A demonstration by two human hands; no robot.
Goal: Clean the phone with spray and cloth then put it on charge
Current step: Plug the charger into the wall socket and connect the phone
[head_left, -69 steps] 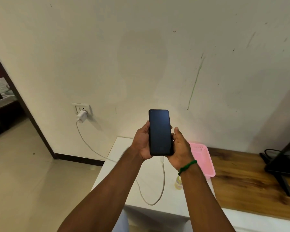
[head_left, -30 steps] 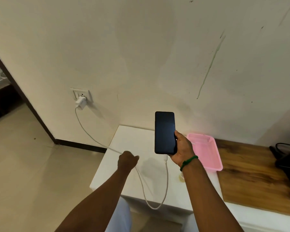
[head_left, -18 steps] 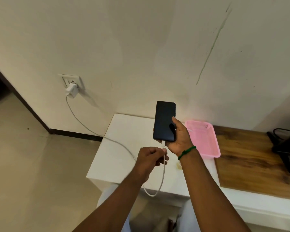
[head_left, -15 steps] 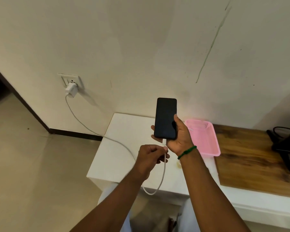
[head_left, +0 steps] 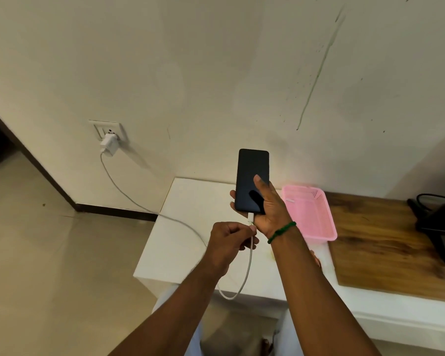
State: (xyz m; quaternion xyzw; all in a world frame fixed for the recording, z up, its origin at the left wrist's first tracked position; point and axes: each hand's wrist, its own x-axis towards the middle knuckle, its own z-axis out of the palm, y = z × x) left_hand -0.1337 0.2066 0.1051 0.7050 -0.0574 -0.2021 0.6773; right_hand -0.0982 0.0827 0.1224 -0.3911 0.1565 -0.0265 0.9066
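A black phone (head_left: 251, 176) with a dark screen stands upright in my right hand (head_left: 270, 209), thumb across its lower screen, above the white table (head_left: 190, 227). My left hand (head_left: 229, 240) pinches the white charging cable (head_left: 248, 265) just below its plug (head_left: 250, 217), which sits at the phone's bottom edge. The cable loops down past the table's front edge and runs left to a white charger (head_left: 109, 144) in the wall socket (head_left: 108, 128). No spray bottle or cloth is clearly visible.
A pink plastic basket (head_left: 310, 214) stands on the table right of my right hand. Beyond it lies a wooden top (head_left: 383, 242) with a black stand and cables (head_left: 437, 227) at the far right. Tiled floor (head_left: 49, 253) and a doorway are on the left.
My left hand let go of the phone, dropped to the table, then took the cable near its plug and brought it up to the phone's bottom. The right hand kept holding the phone.
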